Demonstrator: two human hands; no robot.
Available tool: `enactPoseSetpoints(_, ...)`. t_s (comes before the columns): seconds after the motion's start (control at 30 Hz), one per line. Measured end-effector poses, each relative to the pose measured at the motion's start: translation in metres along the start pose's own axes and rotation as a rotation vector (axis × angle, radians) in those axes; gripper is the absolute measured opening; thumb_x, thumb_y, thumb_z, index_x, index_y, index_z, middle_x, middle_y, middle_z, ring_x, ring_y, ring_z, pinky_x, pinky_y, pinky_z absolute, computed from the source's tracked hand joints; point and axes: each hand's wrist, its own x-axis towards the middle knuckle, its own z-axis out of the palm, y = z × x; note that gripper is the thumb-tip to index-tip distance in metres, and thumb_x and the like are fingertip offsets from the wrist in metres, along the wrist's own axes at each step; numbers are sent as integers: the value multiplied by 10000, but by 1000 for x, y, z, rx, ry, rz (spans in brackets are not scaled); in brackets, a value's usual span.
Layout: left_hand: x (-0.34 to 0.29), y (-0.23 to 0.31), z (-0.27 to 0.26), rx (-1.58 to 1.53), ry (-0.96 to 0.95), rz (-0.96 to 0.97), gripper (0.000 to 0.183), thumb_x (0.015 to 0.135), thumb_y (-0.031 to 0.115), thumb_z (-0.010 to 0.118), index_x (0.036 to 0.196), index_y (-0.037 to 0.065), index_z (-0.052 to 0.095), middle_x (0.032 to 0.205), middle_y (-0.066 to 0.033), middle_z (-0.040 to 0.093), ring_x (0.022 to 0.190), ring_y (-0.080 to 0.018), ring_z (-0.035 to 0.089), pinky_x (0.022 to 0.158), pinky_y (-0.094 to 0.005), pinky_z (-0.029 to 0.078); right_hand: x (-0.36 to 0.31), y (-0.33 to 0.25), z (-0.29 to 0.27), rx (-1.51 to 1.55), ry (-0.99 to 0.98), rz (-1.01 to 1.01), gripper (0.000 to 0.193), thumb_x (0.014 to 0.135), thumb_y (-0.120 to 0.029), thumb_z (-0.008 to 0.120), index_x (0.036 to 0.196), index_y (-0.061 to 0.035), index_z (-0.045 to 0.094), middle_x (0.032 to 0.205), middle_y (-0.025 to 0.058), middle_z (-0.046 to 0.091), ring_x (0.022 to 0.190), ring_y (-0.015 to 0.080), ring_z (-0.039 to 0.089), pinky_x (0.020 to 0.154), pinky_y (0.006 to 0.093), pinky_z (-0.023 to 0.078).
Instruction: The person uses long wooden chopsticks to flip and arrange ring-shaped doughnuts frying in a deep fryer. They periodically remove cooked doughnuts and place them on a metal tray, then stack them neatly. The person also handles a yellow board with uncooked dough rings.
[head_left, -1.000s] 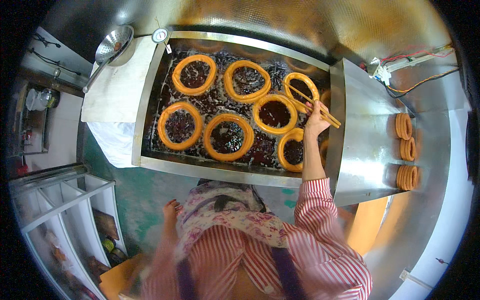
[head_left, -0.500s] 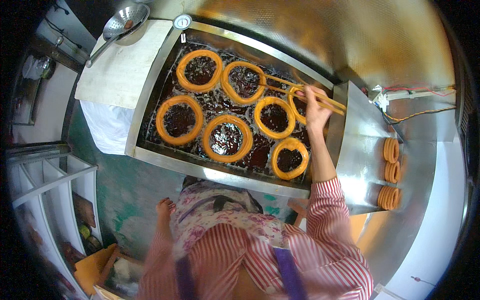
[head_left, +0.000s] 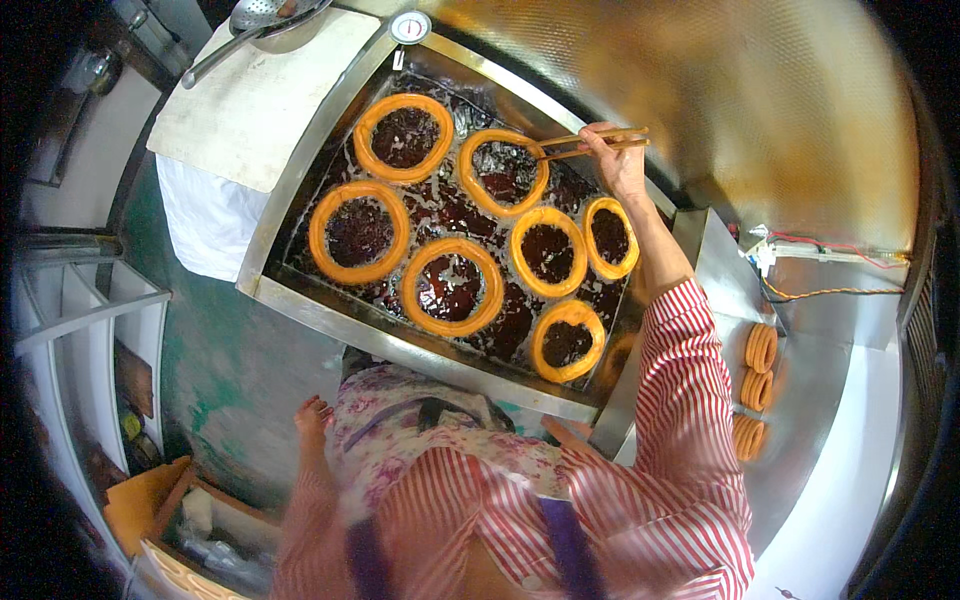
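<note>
My right hand [head_left: 617, 165] reaches over the far right side of a fryer vat [head_left: 300, 312], closed around a pair of long wooden chopsticks [head_left: 632, 143]. Their tips touch the right edge of a golden fried dough ring [head_left: 466, 170] floating in the dark, bubbling oil [head_left: 450, 213]. Several similar rings float around it, among them a small ring [head_left: 632, 258] at the right side and a near ring [head_left: 541, 358] by the front corner. Low beside the floral apron hangs my left hand [head_left: 313, 415], its fingers loosely bent and apart, holding nothing.
A dial thermometer [head_left: 410, 27] sits at the vat's far left corner. Beyond the left rim, a strainer [head_left: 262, 16] rests on a white-covered surface [head_left: 250, 110]. Stacked fried rings [head_left: 758, 390] stand on the metal counter at right, below wires [head_left: 830, 293]. Shelves [head_left: 90, 330] stand left.
My view has shifted and turned slightly. My right hand has moved farther back, uncovering the small ring at the right. The chopsticks stay at the same dough ring.
</note>
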Motion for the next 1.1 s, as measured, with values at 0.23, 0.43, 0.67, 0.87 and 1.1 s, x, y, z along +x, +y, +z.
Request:
enactPoseSetpoints(0.23,4,-12,-6,-148,-43,-56,326,793,53,544,1112,-10,525,860,-151,614,618,-239,616,454,-296,483,10,-25,8,-103,-171,-21,192,797,-128,677,847,51,628,796,108,642,691,156,614,628,279,516)
enactPoseSetpoints(0.43,-41,22,30,-8,91,-26,321,782,37,541,1101,-4,535,852,-139,613,625,-235,624,456,-304,491,21,-22,-1,-134,-144,-6,218,790,-151,683,859,50,636,784,112,646,708,166,639,643,283,525)
enactPoseSetpoints(0.67,-37,19,24,-17,131,-63,326,779,41,543,1103,9,540,843,-122,615,617,-228,623,461,-308,500,27,-13,-10,-106,-61,-33,138,803,-107,656,818,29,645,731,78,649,660,159,643,601,280,518)
enactPoseSetpoints(0.87,-36,26,24,-78,106,-38,330,783,46,548,1112,17,540,856,-128,620,620,-231,623,485,-306,513,39,-12,-17,-58,17,31,150,791,-93,664,818,52,639,748,99,655,650,172,660,558,267,528)
enactPoseSetpoints(1.1,-35,25,17,-74,122,-27,328,794,59,551,1116,2,531,885,-143,613,647,-249,624,510,-318,525,58,15,-27,-2,66,55,179,796,-117,664,854,49,630,742,120,653,645,179,658,538,266,539)
